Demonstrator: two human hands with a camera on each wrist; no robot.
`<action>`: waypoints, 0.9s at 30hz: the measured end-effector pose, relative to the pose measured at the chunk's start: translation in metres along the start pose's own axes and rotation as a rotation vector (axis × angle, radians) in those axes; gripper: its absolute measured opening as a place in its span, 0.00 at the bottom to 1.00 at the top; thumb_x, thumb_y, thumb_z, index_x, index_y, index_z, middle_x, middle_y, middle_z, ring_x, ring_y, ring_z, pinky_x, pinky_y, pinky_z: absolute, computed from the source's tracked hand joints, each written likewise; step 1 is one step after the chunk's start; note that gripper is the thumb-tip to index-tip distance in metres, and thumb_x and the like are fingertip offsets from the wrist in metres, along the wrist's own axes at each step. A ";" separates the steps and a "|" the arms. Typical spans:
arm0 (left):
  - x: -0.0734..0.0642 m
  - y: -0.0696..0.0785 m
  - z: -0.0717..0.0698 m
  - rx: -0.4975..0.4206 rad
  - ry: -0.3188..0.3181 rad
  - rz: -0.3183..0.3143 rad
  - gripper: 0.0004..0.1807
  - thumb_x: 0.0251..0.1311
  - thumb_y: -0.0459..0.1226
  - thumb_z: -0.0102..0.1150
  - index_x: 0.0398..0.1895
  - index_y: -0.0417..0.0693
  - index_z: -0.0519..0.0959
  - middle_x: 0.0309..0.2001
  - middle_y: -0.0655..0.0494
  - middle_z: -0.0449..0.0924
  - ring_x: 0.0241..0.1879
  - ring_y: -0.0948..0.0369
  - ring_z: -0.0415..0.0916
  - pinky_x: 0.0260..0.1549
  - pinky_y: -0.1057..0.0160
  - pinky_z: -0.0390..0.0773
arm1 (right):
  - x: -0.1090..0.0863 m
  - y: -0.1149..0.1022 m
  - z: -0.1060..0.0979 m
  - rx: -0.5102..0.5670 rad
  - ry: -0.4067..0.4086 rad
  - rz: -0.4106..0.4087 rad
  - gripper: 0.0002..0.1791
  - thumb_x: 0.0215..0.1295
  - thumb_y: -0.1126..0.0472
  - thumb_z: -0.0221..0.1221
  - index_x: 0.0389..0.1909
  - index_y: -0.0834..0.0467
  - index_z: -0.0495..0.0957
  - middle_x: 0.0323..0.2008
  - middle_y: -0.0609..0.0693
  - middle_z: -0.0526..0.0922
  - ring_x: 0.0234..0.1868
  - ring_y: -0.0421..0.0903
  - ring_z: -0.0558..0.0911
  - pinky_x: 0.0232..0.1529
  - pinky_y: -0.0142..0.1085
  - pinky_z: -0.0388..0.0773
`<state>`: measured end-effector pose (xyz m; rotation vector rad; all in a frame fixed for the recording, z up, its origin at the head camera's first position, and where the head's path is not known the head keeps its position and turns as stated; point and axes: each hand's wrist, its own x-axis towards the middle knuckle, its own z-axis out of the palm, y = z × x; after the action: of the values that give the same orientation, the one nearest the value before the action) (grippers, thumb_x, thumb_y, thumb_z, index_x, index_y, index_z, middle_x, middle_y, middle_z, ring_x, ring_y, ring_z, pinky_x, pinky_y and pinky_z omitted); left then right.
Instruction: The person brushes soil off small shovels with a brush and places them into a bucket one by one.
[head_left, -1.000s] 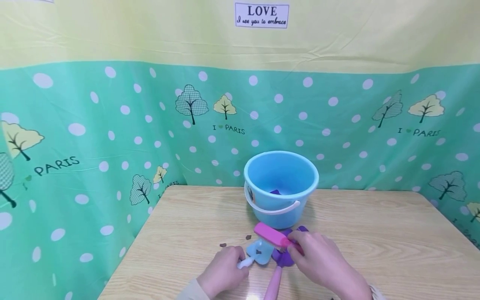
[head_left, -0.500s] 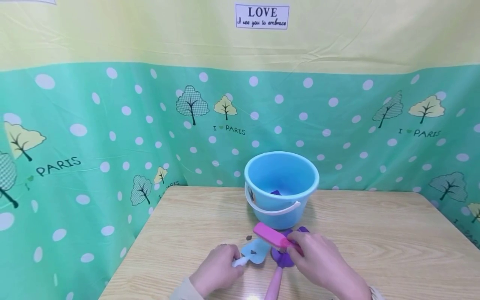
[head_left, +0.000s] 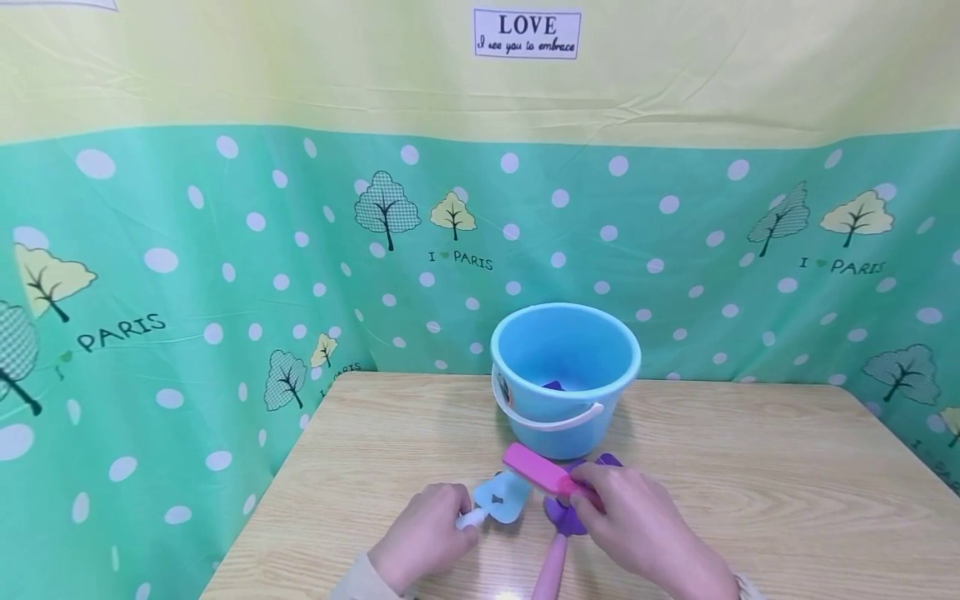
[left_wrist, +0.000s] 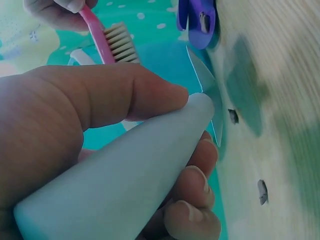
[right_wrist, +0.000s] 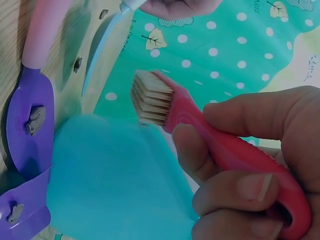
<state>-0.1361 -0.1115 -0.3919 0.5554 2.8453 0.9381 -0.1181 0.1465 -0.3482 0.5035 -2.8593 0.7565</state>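
My left hand [head_left: 427, 533] grips the white handle [left_wrist: 130, 170] of a light blue toy shovel [head_left: 510, 493]. Its blade hangs tilted just above the table, casting a shadow in the left wrist view; a small dark patch shows in its middle, hole or clump I cannot tell. In my right hand [head_left: 637, 521] is a pink brush [right_wrist: 215, 130] with pale bristles [right_wrist: 150, 97], held over a purple shovel [right_wrist: 30, 125] with a pink handle [head_left: 551, 567]. That shovel lies on the table bearing a grey-brown clump [right_wrist: 36, 120]. Behind it, another purple piece [right_wrist: 25, 210] holds a second clump [right_wrist: 16, 213].
A blue bucket [head_left: 566, 429] with a white handle stands behind the tools, something purple [head_left: 553, 386] inside. Small dark clumps [left_wrist: 262, 192] lie on the wooden table [head_left: 750, 467] near my left hand. A green and yellow printed curtain [head_left: 420, 317] surrounds the table.
My left hand has drawn the light blue shovel left, away from the purple shovel. My right hand and the brush have barely moved.
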 end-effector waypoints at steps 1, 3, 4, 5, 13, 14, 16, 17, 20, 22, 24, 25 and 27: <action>0.000 0.000 -0.001 0.002 0.001 0.001 0.03 0.44 0.33 0.60 0.24 0.46 0.76 0.21 0.62 0.69 0.16 0.66 0.64 0.12 0.67 0.67 | 0.000 0.000 0.001 -0.002 0.007 -0.004 0.10 0.59 0.60 0.63 0.42 0.54 0.83 0.14 0.34 0.66 0.15 0.33 0.65 0.17 0.29 0.64; -0.001 0.001 -0.002 0.003 0.002 -0.003 0.03 0.44 0.33 0.60 0.24 0.46 0.75 0.20 0.62 0.69 0.15 0.66 0.64 0.12 0.67 0.67 | 0.000 -0.001 0.002 -0.003 0.018 -0.011 0.10 0.59 0.59 0.63 0.42 0.53 0.83 0.14 0.34 0.66 0.16 0.32 0.65 0.18 0.29 0.64; -0.001 0.001 -0.003 0.005 0.004 -0.004 0.03 0.45 0.33 0.60 0.23 0.46 0.75 0.20 0.62 0.69 0.15 0.66 0.64 0.12 0.67 0.67 | 0.000 -0.001 0.003 -0.001 0.021 -0.014 0.10 0.59 0.59 0.63 0.42 0.52 0.83 0.14 0.34 0.66 0.17 0.32 0.65 0.18 0.29 0.64; -0.001 0.001 -0.003 0.007 0.006 -0.005 0.03 0.45 0.32 0.60 0.23 0.46 0.75 0.20 0.62 0.69 0.15 0.66 0.64 0.11 0.67 0.67 | 0.001 -0.002 0.003 0.004 0.020 -0.015 0.10 0.59 0.59 0.63 0.42 0.52 0.83 0.15 0.34 0.66 0.17 0.32 0.65 0.18 0.29 0.64; -0.002 0.002 -0.006 0.016 0.016 -0.006 0.03 0.46 0.32 0.60 0.23 0.46 0.76 0.19 0.62 0.69 0.14 0.67 0.64 0.10 0.68 0.67 | 0.001 -0.004 0.008 0.029 0.024 -0.024 0.14 0.59 0.60 0.63 0.48 0.51 0.82 0.16 0.33 0.66 0.21 0.33 0.66 0.21 0.29 0.65; -0.002 0.002 -0.007 0.019 0.020 -0.003 0.03 0.46 0.32 0.60 0.23 0.46 0.75 0.19 0.62 0.69 0.14 0.67 0.64 0.10 0.68 0.67 | 0.001 -0.004 0.009 0.034 0.024 -0.029 0.14 0.59 0.59 0.63 0.48 0.51 0.82 0.17 0.33 0.67 0.21 0.33 0.66 0.21 0.28 0.65; -0.002 0.002 -0.008 0.023 0.026 0.003 0.03 0.45 0.32 0.60 0.23 0.46 0.75 0.19 0.62 0.69 0.14 0.68 0.64 0.10 0.68 0.67 | 0.000 -0.005 0.011 0.047 0.019 -0.041 0.14 0.60 0.59 0.63 0.48 0.51 0.81 0.17 0.33 0.67 0.21 0.32 0.67 0.22 0.28 0.66; -0.003 0.003 -0.008 0.026 0.029 0.006 0.03 0.45 0.32 0.60 0.23 0.46 0.75 0.19 0.62 0.69 0.14 0.68 0.64 0.10 0.68 0.67 | 0.000 -0.005 0.013 0.055 0.013 -0.048 0.14 0.60 0.59 0.63 0.48 0.50 0.81 0.17 0.33 0.67 0.21 0.32 0.67 0.22 0.28 0.66; -0.004 0.003 -0.010 0.034 0.036 0.009 0.03 0.44 0.32 0.60 0.22 0.46 0.75 0.20 0.62 0.69 0.15 0.68 0.64 0.11 0.68 0.67 | 0.000 -0.006 0.018 0.079 -0.001 -0.063 0.15 0.61 0.58 0.62 0.49 0.49 0.80 0.17 0.33 0.67 0.21 0.32 0.67 0.22 0.28 0.66; -0.004 0.004 -0.011 0.038 0.037 0.006 0.03 0.44 0.32 0.60 0.22 0.46 0.75 0.20 0.62 0.69 0.15 0.68 0.64 0.11 0.68 0.67 | 0.000 -0.007 0.021 0.102 -0.008 -0.074 0.14 0.62 0.58 0.61 0.50 0.49 0.80 0.18 0.34 0.67 0.21 0.32 0.67 0.22 0.29 0.66; -0.004 0.004 -0.012 0.041 0.037 0.001 0.04 0.45 0.32 0.60 0.22 0.46 0.75 0.20 0.62 0.68 0.15 0.68 0.64 0.11 0.68 0.67 | 0.000 -0.007 0.025 0.127 -0.011 -0.087 0.14 0.63 0.58 0.60 0.50 0.50 0.79 0.18 0.34 0.67 0.22 0.32 0.67 0.22 0.29 0.66; -0.004 0.003 -0.012 0.043 0.037 0.002 0.04 0.45 0.32 0.61 0.22 0.47 0.75 0.20 0.62 0.68 0.15 0.67 0.64 0.12 0.68 0.67 | 0.001 -0.008 0.028 0.144 -0.009 -0.096 0.14 0.64 0.58 0.60 0.50 0.50 0.79 0.19 0.34 0.67 0.22 0.31 0.67 0.23 0.29 0.66; -0.004 0.003 -0.012 0.048 0.037 0.005 0.04 0.46 0.33 0.62 0.22 0.47 0.75 0.20 0.62 0.68 0.16 0.67 0.64 0.12 0.68 0.67 | 0.001 -0.008 0.032 0.184 -0.012 -0.110 0.14 0.65 0.57 0.59 0.50 0.51 0.79 0.19 0.34 0.67 0.22 0.31 0.68 0.23 0.29 0.67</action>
<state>-0.1342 -0.1173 -0.3800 0.5557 2.9075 0.8919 -0.1174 0.1238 -0.3717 0.6845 -2.7603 1.0042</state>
